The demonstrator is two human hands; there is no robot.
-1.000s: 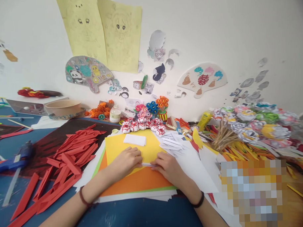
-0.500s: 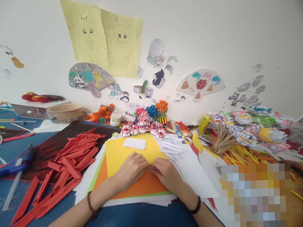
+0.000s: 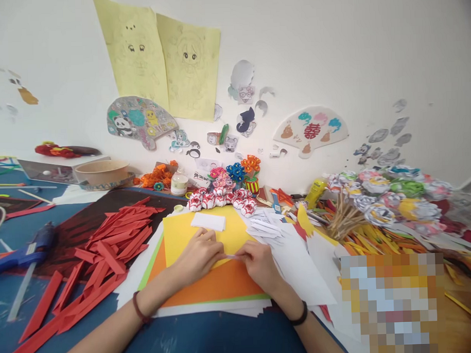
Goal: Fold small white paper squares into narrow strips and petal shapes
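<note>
More of the narrow, white, apparently folded paper strip (image 3: 231, 257) shows than a moment ago, because the two grips have moved slightly apart. Its middle is now open to view, held between fingers at both ends, which I take to be good control of its line.

Going left to right, a heap of folded red paper strips (image 3: 117, 237) fills the left of the frame, on the blue desk (image 3: 187, 340). The left grip (image 3: 218, 251), just left of centre, pinches one end of the white strip. The strip sits near the centre of the frame, slim and roughly level, above the yellow paper sheet (image 3: 183, 240) and the orange paper sheet (image 3: 208, 290); its creases are too small to read. The right grip (image 3: 242, 252) pinches the other end, fingers curled. Loose white paper slips (image 3: 265, 228) lie beyond it, right of centre.
</note>
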